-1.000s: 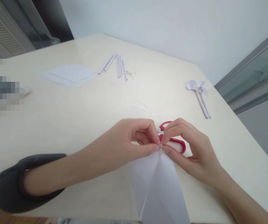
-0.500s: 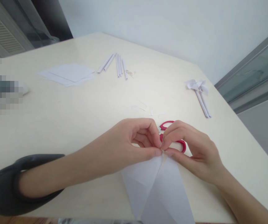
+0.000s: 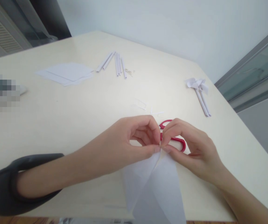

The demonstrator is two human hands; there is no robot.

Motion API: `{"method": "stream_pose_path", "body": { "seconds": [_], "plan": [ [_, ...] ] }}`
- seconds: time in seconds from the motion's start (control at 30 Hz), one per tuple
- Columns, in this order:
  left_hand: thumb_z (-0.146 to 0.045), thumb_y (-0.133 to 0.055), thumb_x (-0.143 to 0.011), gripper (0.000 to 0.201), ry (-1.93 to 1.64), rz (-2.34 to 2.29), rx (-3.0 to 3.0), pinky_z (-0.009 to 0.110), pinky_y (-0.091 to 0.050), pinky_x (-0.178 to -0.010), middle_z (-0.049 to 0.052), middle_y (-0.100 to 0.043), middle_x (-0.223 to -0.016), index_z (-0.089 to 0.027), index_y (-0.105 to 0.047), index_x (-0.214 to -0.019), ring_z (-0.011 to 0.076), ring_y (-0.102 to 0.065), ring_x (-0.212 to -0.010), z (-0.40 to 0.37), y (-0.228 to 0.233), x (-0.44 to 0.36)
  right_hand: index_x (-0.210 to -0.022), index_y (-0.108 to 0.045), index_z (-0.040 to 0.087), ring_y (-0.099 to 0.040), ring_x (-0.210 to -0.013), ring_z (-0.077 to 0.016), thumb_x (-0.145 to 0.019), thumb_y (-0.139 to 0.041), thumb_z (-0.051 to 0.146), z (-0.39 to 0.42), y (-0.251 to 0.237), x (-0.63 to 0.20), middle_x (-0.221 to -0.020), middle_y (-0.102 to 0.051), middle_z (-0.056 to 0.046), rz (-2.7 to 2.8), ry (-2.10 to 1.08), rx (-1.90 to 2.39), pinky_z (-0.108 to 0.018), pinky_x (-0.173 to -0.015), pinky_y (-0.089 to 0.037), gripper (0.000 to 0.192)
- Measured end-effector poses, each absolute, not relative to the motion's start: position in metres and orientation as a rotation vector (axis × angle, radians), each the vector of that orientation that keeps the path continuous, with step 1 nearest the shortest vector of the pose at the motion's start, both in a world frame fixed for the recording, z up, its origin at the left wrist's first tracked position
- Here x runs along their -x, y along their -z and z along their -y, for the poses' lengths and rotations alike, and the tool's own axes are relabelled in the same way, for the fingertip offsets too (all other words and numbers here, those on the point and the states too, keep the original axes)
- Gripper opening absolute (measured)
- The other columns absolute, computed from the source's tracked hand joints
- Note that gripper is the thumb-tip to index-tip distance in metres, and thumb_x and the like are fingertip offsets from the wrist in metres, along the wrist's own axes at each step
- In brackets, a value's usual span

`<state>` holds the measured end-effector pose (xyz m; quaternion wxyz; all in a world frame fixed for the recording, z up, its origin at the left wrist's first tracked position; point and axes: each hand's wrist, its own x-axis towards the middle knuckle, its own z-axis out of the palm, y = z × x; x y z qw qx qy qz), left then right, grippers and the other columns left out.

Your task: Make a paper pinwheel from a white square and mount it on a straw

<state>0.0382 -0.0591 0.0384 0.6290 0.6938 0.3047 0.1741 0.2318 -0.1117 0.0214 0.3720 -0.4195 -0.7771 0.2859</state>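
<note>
A white sheet of paper (image 3: 157, 186) with crease lines and a slit running toward its upper corner hangs between my hands at the table's front edge. My left hand (image 3: 140, 133) pinches the paper's top on one side of the slit, thumb against forefinger. On the other side, my right hand (image 3: 187, 143) pinches it too, the fingertips of both hands almost touching. Just beyond my right fingers lie red-handled scissors (image 3: 179, 141), partly covered by that hand; their blades are hidden.
Flat paper sheets (image 3: 66, 73) lie at the back left, near several rolled paper tubes (image 3: 117, 63) and small thin pieces (image 3: 128, 72). Thin paper scraps (image 3: 157, 112) lie beyond my hands. Two paper pinwheels (image 3: 200, 91) on rolled sticks rest at the right.
The paper has shifted slightly left and its lower part has swung left. Both hands keep their pinch, moved a little up and left in view.
</note>
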Motion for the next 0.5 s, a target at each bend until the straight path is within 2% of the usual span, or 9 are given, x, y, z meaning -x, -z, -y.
{"method": "stream_pose_path", "body": {
  "seconds": [0.23,0.5],
  "plan": [
    [-0.014,-0.06,-0.078,0.006,-0.465,-0.709,-1.655,0.02,-0.049,-0.079,-0.003,-0.067,-0.085,-0.018,-0.056,-0.077,0.012,-0.063,-0.089,0.0627,-0.0398,-0.0422,-0.08,-0.056,0.019,-0.055,-0.078,-0.0137,-0.074,-0.058,0.001,0.1154,-0.0203,-0.2243,-0.08,-0.057,0.001,1.858,-0.666,1.23,-0.028,-0.07,-0.042,0.019],
    [-0.019,-0.061,-0.079,0.002,-0.523,-0.767,-1.726,0.023,-0.048,-0.079,-0.003,-0.068,-0.084,-0.019,-0.06,-0.08,0.0127,-0.063,-0.083,0.0632,-0.0398,-0.0441,-0.077,-0.056,0.02,-0.057,-0.078,-0.0157,-0.077,-0.059,0.006,0.1201,-0.021,-0.2215,-0.077,-0.058,0.001,1.801,-0.659,1.316,-0.03,-0.07,-0.043,0.015]
  ]
}}
